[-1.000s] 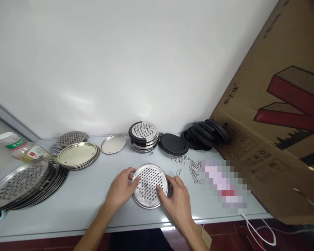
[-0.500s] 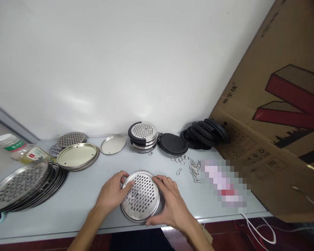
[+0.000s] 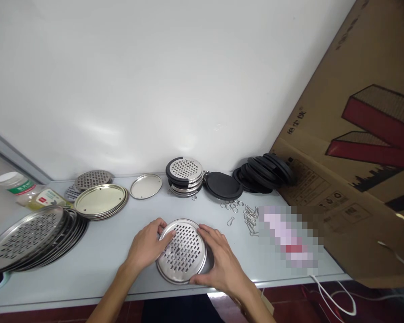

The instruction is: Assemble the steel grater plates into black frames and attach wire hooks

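Observation:
A round slotted metal disc (image 3: 183,253) with a raised rim lies near the table's front edge, with a second metal rim showing beneath it. My left hand (image 3: 150,244) grips its left side, thumb on top of the slotted face and fingers curled at the upper left rim. On the opposite side, my right hand (image 3: 218,258) is wrapped round the right rim, fingertips at the top and thumb at the lower edge. Directly behind stands a stack of similar slotted discs (image 3: 185,169), partly edged in black.
At left are a pile of larger slotted discs (image 3: 30,233), plain gold-toned lids (image 3: 101,199), and a bottle (image 3: 16,184). One plain lid (image 3: 146,186) lies behind. Black round covers (image 3: 224,185), metal rings (image 3: 231,206) and clips (image 3: 250,217) lie right, beside a cardboard box (image 3: 323,179).
Both hands keep their hold on the slotted disc, which appears very slightly shifted to the right. Nothing else has visibly moved.

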`<state>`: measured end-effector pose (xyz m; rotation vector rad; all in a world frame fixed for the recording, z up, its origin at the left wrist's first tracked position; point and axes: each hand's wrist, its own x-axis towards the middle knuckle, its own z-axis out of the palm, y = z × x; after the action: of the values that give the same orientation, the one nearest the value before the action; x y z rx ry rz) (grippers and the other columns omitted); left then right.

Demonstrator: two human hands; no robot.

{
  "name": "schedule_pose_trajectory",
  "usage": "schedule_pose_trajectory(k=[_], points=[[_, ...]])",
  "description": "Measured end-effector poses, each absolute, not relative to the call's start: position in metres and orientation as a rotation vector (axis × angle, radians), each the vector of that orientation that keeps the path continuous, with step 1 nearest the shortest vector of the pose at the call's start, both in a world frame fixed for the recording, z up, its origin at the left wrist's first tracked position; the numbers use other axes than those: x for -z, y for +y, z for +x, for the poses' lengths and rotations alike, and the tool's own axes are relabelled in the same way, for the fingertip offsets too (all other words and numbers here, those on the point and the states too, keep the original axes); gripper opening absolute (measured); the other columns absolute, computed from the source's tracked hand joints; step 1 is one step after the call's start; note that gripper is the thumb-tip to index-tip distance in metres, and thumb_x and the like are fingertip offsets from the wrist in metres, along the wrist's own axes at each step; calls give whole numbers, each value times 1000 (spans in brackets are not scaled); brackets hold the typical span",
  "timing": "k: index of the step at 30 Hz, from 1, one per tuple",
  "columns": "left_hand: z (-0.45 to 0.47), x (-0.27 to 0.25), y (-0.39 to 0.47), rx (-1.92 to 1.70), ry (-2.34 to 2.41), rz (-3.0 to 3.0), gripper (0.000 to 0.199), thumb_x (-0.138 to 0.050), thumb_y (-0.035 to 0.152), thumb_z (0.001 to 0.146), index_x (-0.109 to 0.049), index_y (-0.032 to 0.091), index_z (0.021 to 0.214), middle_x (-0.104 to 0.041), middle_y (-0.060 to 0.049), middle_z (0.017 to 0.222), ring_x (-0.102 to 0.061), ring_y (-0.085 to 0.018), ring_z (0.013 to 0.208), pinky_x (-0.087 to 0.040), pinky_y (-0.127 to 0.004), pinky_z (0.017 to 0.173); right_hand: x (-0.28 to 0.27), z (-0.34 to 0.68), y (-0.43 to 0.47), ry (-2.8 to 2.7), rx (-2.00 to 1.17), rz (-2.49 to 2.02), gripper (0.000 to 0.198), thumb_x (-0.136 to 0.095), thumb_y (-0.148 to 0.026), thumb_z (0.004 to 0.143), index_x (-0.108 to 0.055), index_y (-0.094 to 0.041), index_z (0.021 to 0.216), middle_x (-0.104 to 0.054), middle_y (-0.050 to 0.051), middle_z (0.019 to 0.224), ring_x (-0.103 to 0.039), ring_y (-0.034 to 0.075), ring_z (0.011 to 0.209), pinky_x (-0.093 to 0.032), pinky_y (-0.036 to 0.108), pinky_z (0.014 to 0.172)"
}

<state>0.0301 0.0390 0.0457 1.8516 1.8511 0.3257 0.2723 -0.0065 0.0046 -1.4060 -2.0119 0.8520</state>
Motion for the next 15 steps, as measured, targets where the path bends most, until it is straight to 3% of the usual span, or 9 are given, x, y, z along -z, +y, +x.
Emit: schedule_pose_trajectory(k=[4, 8, 12, 15], points=[[29, -47, 41, -254, 1847, 1886, 39, -49, 60, 86, -49, 23, 74, -60, 3, 66, -58, -18, 65, -32, -28, 58, -2, 276, -6, -1936, -950, -1364, 111, -93, -44, 49, -43, -27, 147, -39, 11, 155, -36, 32, 142, -29, 48, 117], [29, -47, 42, -181, 1889, 1906, 42, -47, 63, 86, -46, 23, 72, -59, 3, 64, -57, -18, 62, -30, -29, 57, -4, 277, -7, -1926, -936, -1336, 103, -92, -35, 53, -45, -26, 145, -39, 9, 154, -38, 29, 140, -33, 42, 115], [34, -48, 41, -164, 1948, 1934, 40, -48, 62, 87, -50, 23, 76, -64, 0, 74, -59, -21, 70, -34, -31, 61, -13, 271, -7, -2024, -829, -1381, 104, -93, -40, 47, -51, -26, 140, -42, 9, 152, -40, 32, 136, -34, 45, 112], [39, -46, 39, -278, 1957, 2013, 35, -49, 54, 89, -58, 21, 95, -67, -6, 96, -62, -24, 90, -42, -34, 74, -19, 267, -7, -2075, -790, -1460, 112, -91, -52, 45, -46, -25, 144, -41, 10, 152, -38, 34, 135, -32, 49, 112]])
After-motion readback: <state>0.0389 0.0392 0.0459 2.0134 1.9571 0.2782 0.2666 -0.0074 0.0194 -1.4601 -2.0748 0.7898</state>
